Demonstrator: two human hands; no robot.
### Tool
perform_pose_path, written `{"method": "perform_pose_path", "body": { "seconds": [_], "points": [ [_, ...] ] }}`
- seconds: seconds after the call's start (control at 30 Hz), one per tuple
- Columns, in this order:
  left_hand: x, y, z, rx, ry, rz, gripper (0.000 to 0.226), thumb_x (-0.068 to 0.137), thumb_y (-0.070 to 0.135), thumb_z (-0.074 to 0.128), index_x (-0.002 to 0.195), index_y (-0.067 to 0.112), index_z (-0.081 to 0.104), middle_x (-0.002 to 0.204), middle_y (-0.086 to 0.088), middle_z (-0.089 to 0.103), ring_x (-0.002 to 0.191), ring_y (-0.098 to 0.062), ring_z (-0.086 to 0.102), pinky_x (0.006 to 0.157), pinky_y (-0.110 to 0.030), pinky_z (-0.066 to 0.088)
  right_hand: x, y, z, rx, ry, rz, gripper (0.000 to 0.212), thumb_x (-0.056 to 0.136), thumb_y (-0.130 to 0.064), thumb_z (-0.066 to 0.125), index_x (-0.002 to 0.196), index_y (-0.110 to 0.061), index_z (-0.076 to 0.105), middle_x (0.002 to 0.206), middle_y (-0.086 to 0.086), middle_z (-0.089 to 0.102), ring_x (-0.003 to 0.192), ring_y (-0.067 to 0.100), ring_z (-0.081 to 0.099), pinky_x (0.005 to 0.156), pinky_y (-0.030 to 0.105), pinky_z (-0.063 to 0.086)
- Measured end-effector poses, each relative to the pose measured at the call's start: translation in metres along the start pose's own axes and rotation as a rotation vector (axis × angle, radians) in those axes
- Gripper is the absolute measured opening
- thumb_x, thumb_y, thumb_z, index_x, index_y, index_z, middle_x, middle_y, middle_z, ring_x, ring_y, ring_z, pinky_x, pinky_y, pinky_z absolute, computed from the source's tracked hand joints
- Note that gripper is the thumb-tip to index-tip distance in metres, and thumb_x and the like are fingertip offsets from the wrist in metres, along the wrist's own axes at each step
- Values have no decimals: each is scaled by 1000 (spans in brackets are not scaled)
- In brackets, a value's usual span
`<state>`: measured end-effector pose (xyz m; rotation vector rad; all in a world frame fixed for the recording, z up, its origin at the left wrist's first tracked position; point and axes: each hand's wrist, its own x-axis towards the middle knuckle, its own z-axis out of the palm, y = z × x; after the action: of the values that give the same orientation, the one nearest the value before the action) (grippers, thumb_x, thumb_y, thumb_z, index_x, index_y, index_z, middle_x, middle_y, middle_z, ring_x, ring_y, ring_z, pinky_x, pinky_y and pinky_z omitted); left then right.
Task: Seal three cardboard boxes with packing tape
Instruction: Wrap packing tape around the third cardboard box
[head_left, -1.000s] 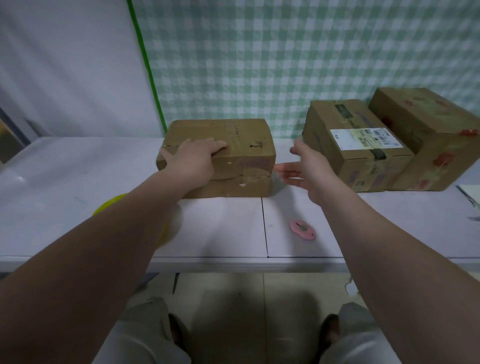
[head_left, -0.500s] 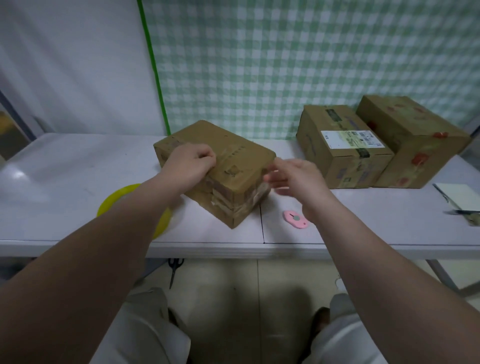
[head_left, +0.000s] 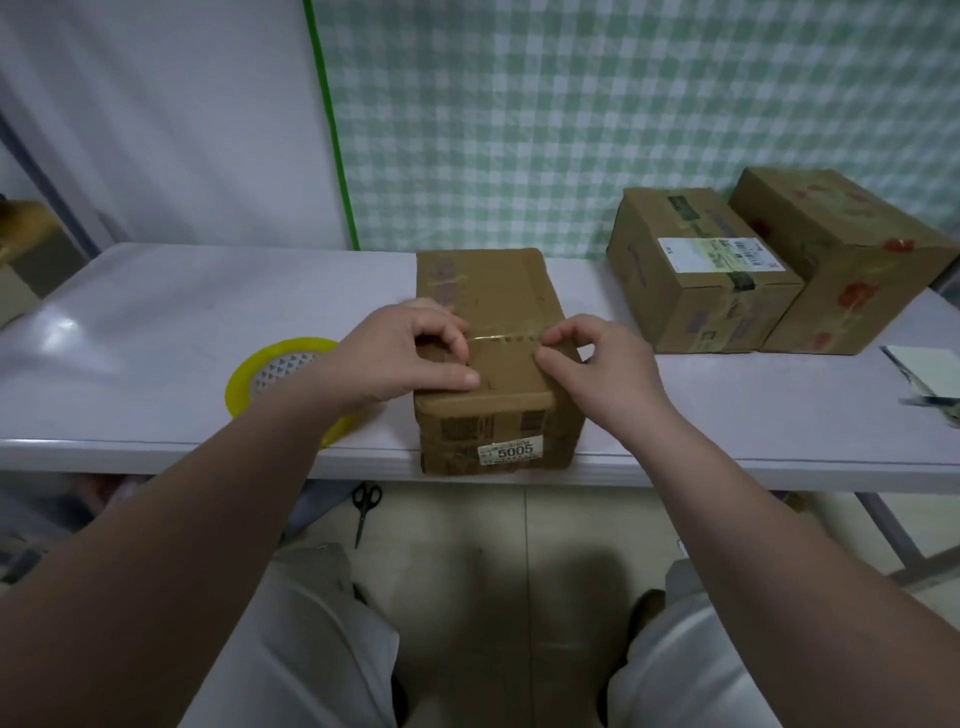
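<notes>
Box at near edge of desk, "5005" label facing person. Left hand and right hand on box top, fingers curled at either end of clear tape strip. Whether either grip pinches tape: cannot tell. Yellow tape roll left of box. Labelled box and red-marked box side by side, far right.

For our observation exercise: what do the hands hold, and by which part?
The left hand and right hand touch opposite ends of the clear tape strip atop the near box; pinching or pressing, unclear.
</notes>
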<state>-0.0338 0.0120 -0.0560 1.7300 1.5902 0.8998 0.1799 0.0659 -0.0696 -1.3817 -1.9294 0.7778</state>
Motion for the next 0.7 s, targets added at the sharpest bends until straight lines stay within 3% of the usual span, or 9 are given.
{"method": "perform_pose_path", "body": {
  "seconds": [0.17, 0.27, 0.37, 0.43, 0.53, 0.6, 0.7],
  "points": [
    [0, -6, 1, -56, 42, 16, 17, 78, 9, 75, 73, 24, 71, 110, 11, 64, 116, 6, 48, 105, -25, 34, -4, -4, 9, -119, 76, -10, 5, 88, -29, 64, 92, -31, 65, 116, 1, 55, 114, 20, 46, 80, 20, 27],
    [0, -8, 3, -37, 67, 29, 19, 80, 7, 74, 74, 24, 70, 110, 8, 64, 116, 4, 50, 102, -19, 35, -6, -11, 10, -216, 96, -94, 10, 88, -25, 63, 97, -26, 69, 118, -2, 50, 119, 20, 38, 81, 15, 21],
    [-2, -8, 7, 4, 106, 51, 19, 81, 9, 73, 74, 26, 69, 111, 8, 64, 116, 2, 51, 90, -1, 33, -6, -24, 14, -265, 13, -188, 13, 87, -27, 66, 99, -29, 70, 118, -4, 52, 117, 19, 38, 91, 21, 26],
    [-3, -8, 7, 70, 115, 81, 18, 83, 11, 70, 76, 27, 67, 113, 6, 63, 112, 4, 51, 87, 2, 31, -4, -31, 16, -257, -75, -226, 13, 86, -30, 67, 98, -32, 70, 117, -5, 56, 116, 19, 40, 98, 29, 32],
    [-6, -3, 5, 203, 142, 126, 6, 85, 16, 70, 85, 22, 69, 114, 4, 56, 105, 1, 49, 85, -1, 31, -1, -37, 20, -259, -169, -266, 12, 85, -30, 67, 96, -34, 71, 115, -4, 61, 116, 23, 45, 100, 42, 38],
    [-8, 0, 3, 273, 135, 122, 10, 82, 21, 72, 92, 20, 69, 111, 4, 48, 102, -3, 46, 84, -6, 34, 2, -39, 20, -237, -215, -284, 13, 85, -27, 67, 95, -34, 71, 109, -5, 61, 112, 24, 49, 96, 43, 43],
    [-9, 8, 0, 350, 74, 102, 13, 77, 26, 76, 86, 26, 65, 102, 5, 48, 94, -6, 46, 77, -15, 36, 5, -40, 18, -197, -286, -271, 15, 85, -23, 67, 91, -37, 67, 104, -8, 57, 112, 22, 49, 96, 41, 44]
  ]
}}
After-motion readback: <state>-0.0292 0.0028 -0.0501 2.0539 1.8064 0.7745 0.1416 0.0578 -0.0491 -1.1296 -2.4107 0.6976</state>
